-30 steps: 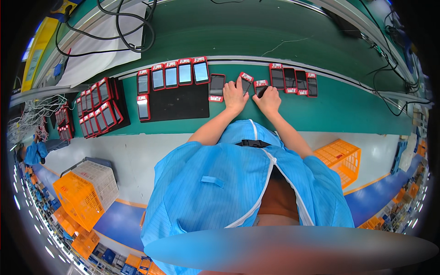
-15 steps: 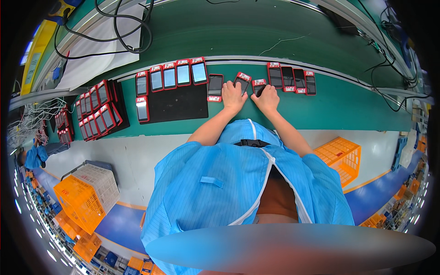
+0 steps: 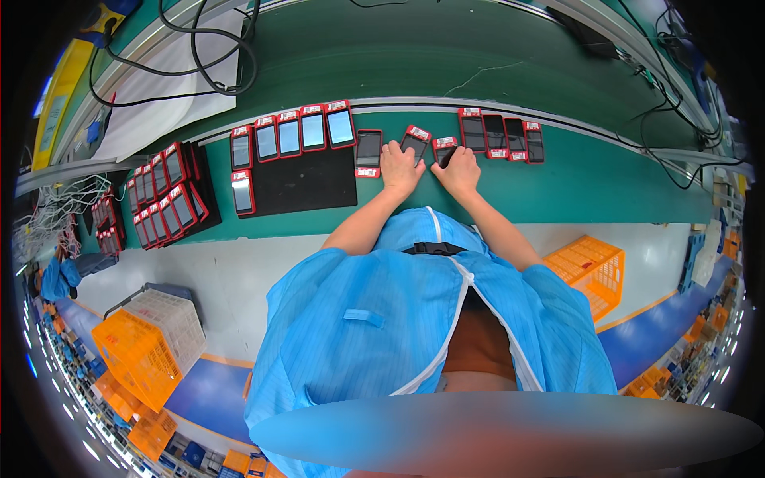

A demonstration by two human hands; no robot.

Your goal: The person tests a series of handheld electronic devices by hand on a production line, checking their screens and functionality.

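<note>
My left hand [image 3: 401, 169] is closed round the lower part of a tilted red-framed smartphone [image 3: 415, 142] with a dark screen and a white label at its top. Beside it, my right hand [image 3: 458, 172] grips a second red-framed phone [image 3: 444, 151], covering most of its lower half. Just left of my left hand lies another dark-screened phone [image 3: 368, 150], its label toward me. Right of my right hand is a row of several dark-screened phones [image 3: 494, 137] side by side, some with labels at the top and some at the bottom.
On the green bench [image 3: 550, 195] lies a black mat [image 3: 307, 183], with several lit phones [image 3: 313, 130] along its far edge. More phones [image 3: 165, 195] are grouped further left. Black cables [image 3: 199, 72] hang at the back left. Orange crates [image 3: 139, 354] stand on the floor.
The whole view has shifted slightly to the left. Both hands keep their places on the two phones, with no clear movement of the phones themselves.
</note>
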